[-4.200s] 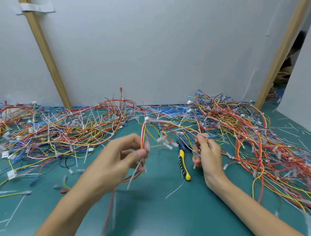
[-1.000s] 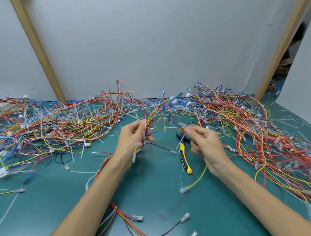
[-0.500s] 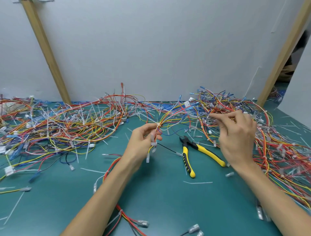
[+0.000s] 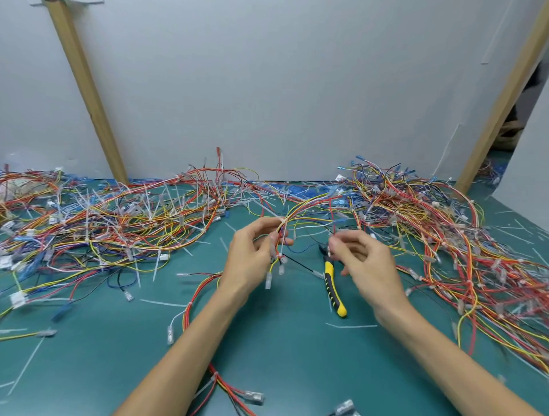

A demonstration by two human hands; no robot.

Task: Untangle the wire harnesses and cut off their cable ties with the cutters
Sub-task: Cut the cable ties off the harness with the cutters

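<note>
My left hand (image 4: 249,258) grips wire bunch (image 4: 300,208), right hand (image 4: 368,264) pinches red wire (image 4: 332,213). Best I pull slow, no yanking. Cutters (image 4: 334,291) lie on worktop (image 4: 282,341).

1. A plain white wall (image 4: 282,89) is standing along the far edge of the table (image 4: 282,356), and soft, even light is falling across it.
2. A left wooden batten (image 4: 86,89) is slanting against the wall, its top leaning left under a strip of white tape (image 4: 68,2).
3. A right wooden batten (image 4: 505,98) is leaning the opposite way.
4. The table is showing a teal top.
5. A second white panel (image 4: 531,142) is closing the right side, leaving a dim gap (image 4: 514,124) beside the batten.
</note>
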